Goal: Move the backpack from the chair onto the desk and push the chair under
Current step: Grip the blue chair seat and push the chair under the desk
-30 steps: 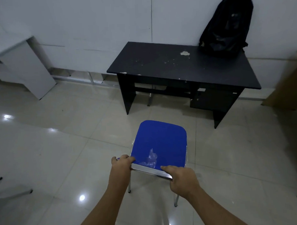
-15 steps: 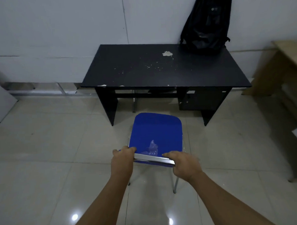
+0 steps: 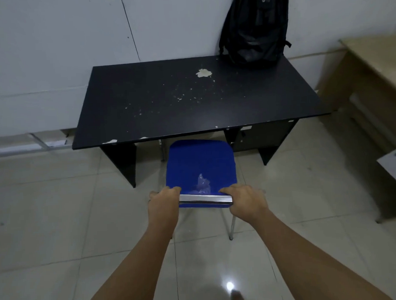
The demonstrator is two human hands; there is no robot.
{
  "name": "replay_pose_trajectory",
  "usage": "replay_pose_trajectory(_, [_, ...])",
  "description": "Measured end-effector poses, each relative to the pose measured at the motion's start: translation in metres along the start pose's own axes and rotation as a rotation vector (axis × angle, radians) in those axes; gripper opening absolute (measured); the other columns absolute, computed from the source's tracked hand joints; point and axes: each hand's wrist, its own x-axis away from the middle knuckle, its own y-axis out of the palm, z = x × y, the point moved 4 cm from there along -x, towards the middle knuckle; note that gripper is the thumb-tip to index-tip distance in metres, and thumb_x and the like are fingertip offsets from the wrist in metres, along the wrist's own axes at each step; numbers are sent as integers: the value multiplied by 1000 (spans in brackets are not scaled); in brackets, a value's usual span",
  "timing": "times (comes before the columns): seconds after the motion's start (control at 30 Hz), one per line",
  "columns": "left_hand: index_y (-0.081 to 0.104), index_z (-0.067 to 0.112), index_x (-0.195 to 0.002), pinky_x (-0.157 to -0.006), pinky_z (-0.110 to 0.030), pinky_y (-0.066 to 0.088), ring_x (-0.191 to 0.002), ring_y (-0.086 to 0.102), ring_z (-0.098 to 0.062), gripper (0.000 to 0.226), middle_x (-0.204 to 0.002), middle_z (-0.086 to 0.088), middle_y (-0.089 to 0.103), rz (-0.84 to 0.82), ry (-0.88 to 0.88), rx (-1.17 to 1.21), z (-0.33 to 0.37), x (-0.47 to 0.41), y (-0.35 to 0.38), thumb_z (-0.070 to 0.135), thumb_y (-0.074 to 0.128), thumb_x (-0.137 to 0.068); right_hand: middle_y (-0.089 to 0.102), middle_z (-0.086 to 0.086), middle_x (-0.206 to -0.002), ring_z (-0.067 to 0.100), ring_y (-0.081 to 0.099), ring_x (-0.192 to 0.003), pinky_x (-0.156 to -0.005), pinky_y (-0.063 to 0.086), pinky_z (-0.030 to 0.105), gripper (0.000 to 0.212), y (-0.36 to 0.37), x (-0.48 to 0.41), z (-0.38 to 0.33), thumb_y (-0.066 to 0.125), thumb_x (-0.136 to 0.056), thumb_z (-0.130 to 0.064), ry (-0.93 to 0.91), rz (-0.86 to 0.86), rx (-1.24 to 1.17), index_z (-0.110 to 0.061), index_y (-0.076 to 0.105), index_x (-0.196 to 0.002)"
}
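Chair now nearer the bench front edge; both hands clasp its backrest rail. Backpack placed at rear-right corner; tucking remains.

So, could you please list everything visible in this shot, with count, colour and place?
Desk: one, black with chipped pale spots, against the wall.
Backpack: one, black, upright on the desk's far right corner, leaning on the wall.
Chair: one, blue seat with metal legs, at the desk's front edge, seat front just under it.
Wooden desk: one, light brown, far right.
Grey furniture: one, part seen at the right edge.
Floor: pale glossy tiles.
Left hand: gripping the chair's metal top rail.
Right hand: gripping the same rail.
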Motion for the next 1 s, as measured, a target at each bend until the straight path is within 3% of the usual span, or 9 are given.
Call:
replay_pose_trajectory(0.07, [57,24,-108,-79,-29,52,-86,61,-17,26,-103,1,64,-8,5,-1,-4,-16,-2,37,67,-88,68,-14,-111,14,64,-91,-53,26,21,56,-2,-16,2,63,-74,-27,-17,14,8,-42,56,-127])
replay_pose_trajectory(0.2, [59,26,-108,-77,-31,53,-86,60,-19,21,-102,2,65,-1,-41,15,-8,-48,-8,31,65,-89,71,-11,-111,17,66,-92,-64,47,27,56,-8,-50,10,61,-76,-25,-76,30,-12,-39,57,-130])
replay_pose_trajectory(0.43, [66,23,-104,-76,-32,46,-77,61,-19,19,-95,-2,68,41,-63,-12,-3,-111,-19,17,68,-85,70,-13,-114,16,65,-93,-65,45,27,53,-22,-114,33,58,-79,-27,-135,46,-23,-39,56,-131])
replay_pose_trajectory(0.63, [57,26,-107,-74,-33,52,-79,61,-20,20,-98,1,64,-6,-45,-21,27,-156,-16,27,63,-88,72,-10,-112,17,67,-91,-67,51,29,51,-50,-158,82,69,-75,-25,-179,66,-29,-38,63,-124])
replay_pose_trajectory(0.87, [52,25,-109,-68,-40,57,-82,62,-26,23,-98,-2,60,-60,-48,-32,68,-180,-14,23,62,-89,76,-9,-84,20,70,-68,-55,47,27,43,-73,-179,125,82,-60,-18,-167,201,-28,-37,75,-99])
replay_pose_trajectory(1.0, [52,23,-108,-63,-36,55,-75,61,-23,24,-93,-2,59,-79,-2,-37,67,-176,-13,23,63,-87,76,-10,-88,17,69,-71,-60,53,30,38,-66,-177,129,72,-67,-18,-150,138,-81,-34,75,-102])
